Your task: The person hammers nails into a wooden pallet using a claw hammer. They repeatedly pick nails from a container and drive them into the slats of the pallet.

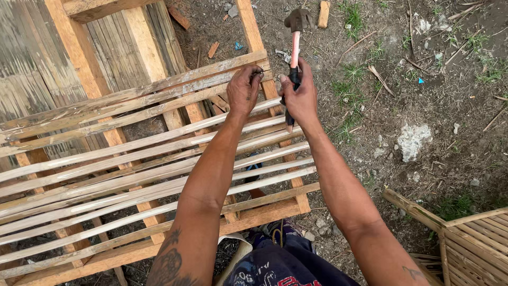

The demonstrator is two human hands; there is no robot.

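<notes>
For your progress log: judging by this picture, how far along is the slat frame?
Done: many bamboo slats already lie across the wooden frame. In hand: the left hand pinches something small, too small to tell, against the top slat, while the right hand holds a hammer raised beside it. Left: whether every slat is fastened cannot be told.

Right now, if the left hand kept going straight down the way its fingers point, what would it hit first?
The left hand points down at the top bamboo slat of the wooden frame, pinching what looks like a small nail, though it is too small to be sure. It would meet that slat first; it seems almost touching already, but depth is unclear.
</notes>
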